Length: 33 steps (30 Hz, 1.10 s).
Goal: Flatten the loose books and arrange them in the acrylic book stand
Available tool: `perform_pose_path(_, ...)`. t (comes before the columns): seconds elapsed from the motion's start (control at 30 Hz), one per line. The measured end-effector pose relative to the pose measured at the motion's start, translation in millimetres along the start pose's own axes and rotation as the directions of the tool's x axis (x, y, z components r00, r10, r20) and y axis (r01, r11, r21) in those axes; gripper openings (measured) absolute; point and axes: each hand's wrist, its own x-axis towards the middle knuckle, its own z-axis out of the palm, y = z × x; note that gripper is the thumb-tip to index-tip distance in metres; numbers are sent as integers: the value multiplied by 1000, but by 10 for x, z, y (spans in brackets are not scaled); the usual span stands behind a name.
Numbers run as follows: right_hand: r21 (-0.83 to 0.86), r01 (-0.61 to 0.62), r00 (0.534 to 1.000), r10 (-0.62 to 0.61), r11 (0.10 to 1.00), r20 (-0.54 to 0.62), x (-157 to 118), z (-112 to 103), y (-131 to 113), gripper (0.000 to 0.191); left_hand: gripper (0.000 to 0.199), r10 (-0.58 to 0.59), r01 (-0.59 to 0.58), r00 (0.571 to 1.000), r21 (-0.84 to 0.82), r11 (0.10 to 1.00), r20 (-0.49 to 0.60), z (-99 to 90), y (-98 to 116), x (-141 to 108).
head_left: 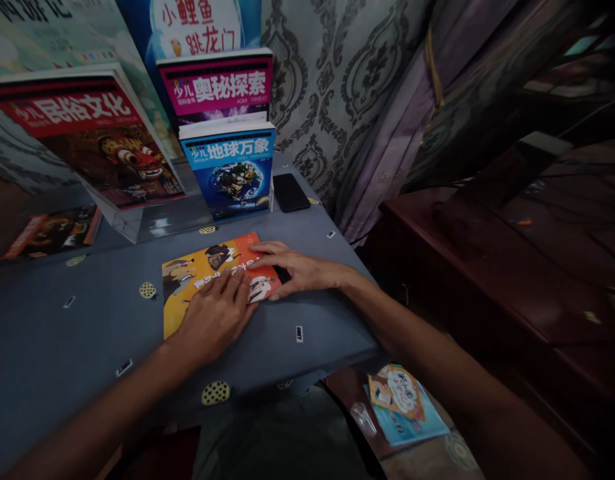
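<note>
A paperback picture book with an orange-yellow and red cover lies on the cloth-covered table. Its cover lettering is turned upside down to me. My left hand rests palm down on the near part of the cover, fingers stretched out. Across the book's right end lies my right hand, its fingers reaching over the cover and its thumb spread towards the near edge. Neither hand visibly lifts the book. The fingers hide part of the title and pictures.
Behind stand a blue Earth book, a magenta book and a red mask-cover book. A black phone lies beside them. Another book lies at left. Lower right are a picture book and a clear cup.
</note>
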Motion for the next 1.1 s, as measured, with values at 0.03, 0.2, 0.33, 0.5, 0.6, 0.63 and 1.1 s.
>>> perform_pose_path(0.03,-16,3,1000,-3,1000,3,0,6,17,69,43,5,-5,1000,-19,1000,20,-18,-27,-10)
perform_pose_path(0.2,-123,-31,998,24,992,-59,-21,-67,99,64,60,10,7,986,-106,994,163,-98,-248,-66)
perform_pose_path(0.33,-176,-59,986,30,983,-165,-28,-179,175,41,59,-63,109,970,-188,976,234,-90,-533,-101)
perform_pose_path(0.5,-235,-146,956,75,961,-285,-5,-198,108,30,50,-245,301,927,-175,938,284,-113,-830,-131)
perform_pose_path(0.6,-212,-231,939,160,950,-304,14,-137,-22,35,49,-290,361,885,-144,921,366,-184,-846,-116)
perform_pose_path(0.63,-191,-253,936,190,948,-297,22,-111,-71,37,48,-307,378,872,-128,917,381,-205,-828,-105)
perform_pose_path(1.1,81,-237,909,250,968,-333,130,100,-202,39,36,-383,409,903,-122,904,195,43,-703,16)
